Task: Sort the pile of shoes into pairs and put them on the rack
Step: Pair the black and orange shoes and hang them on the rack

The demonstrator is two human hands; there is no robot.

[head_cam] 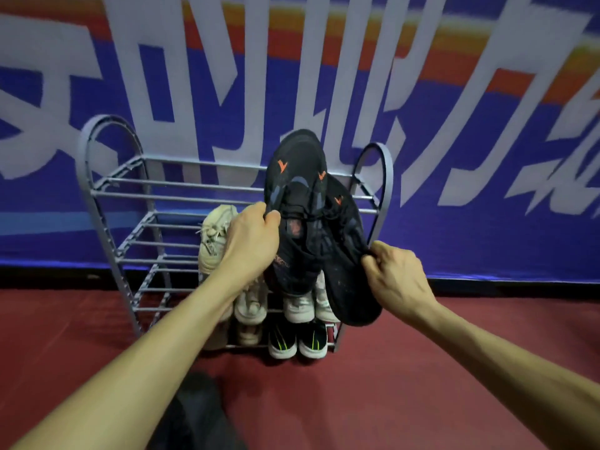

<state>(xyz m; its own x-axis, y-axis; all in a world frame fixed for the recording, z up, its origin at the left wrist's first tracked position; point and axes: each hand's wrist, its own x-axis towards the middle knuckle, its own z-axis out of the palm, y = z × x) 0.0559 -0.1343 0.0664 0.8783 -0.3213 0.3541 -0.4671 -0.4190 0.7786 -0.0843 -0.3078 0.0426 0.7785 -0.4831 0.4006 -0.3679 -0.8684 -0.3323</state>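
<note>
Two black shoes with small orange marks are held up in front of the grey metal rack (107, 185). My left hand (251, 241) pinches the collar of the left black shoe (297, 190). My right hand (396, 274) grips the edge of the right black shoe (347, 254), which hangs heel down. Both shoes point toe up, level with the rack's top shelf. A cream shoe (214, 235) sits on a middle shelf behind my left hand. White shoes (297, 306) rest on a lower shelf, and a black pair with green stripes (297, 342) stands on the bottom one.
The rack stands on a dark red floor (422, 368) against a blue banner wall (487, 190) with large white characters. The left halves of its shelves hold nothing. A dark blurred shape (194, 414) lies low between my forearms.
</note>
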